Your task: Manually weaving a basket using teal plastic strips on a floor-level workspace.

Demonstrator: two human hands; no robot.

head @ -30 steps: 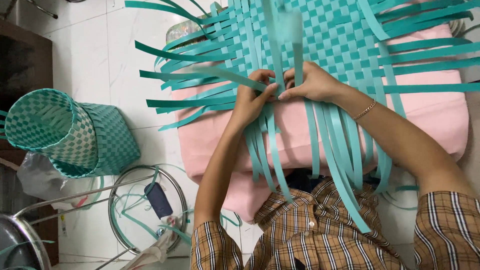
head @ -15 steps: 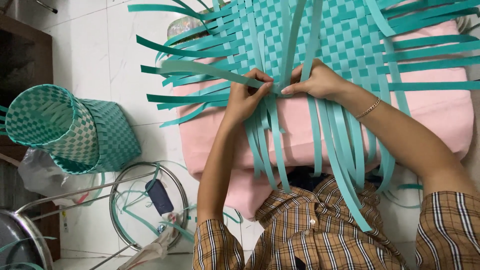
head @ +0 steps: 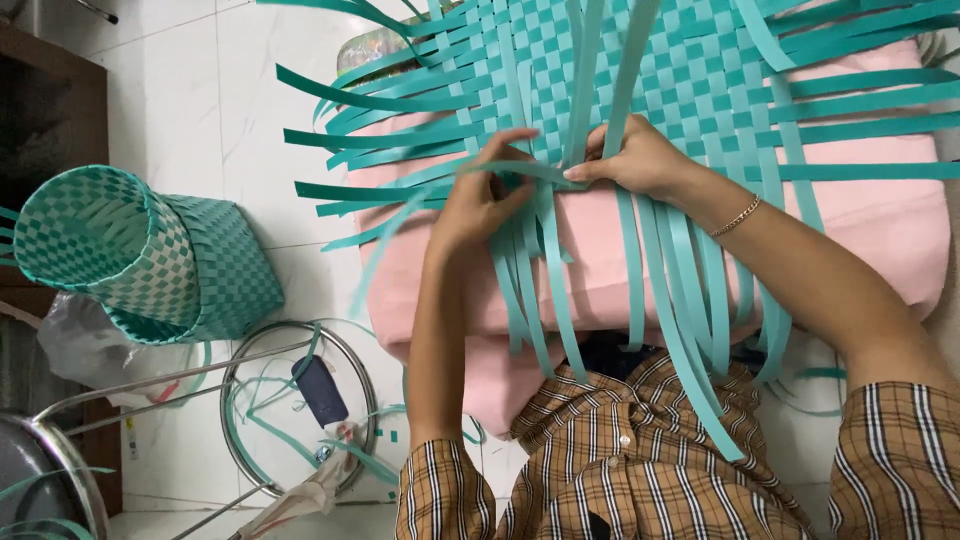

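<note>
Flat, the teal checkered woven mat (head: 640, 70); loose strips trailing.

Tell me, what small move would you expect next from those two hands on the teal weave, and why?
Probably sliding the crosswise strip snug against the woven mat: the left hand pinches it, the right hand presses the weave's edge, and the strip sits slightly off that edge.

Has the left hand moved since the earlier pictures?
Yes. The left hand has drifted slightly toward the woven basket, away from the right hand, pulling a strip sideways.
</note>
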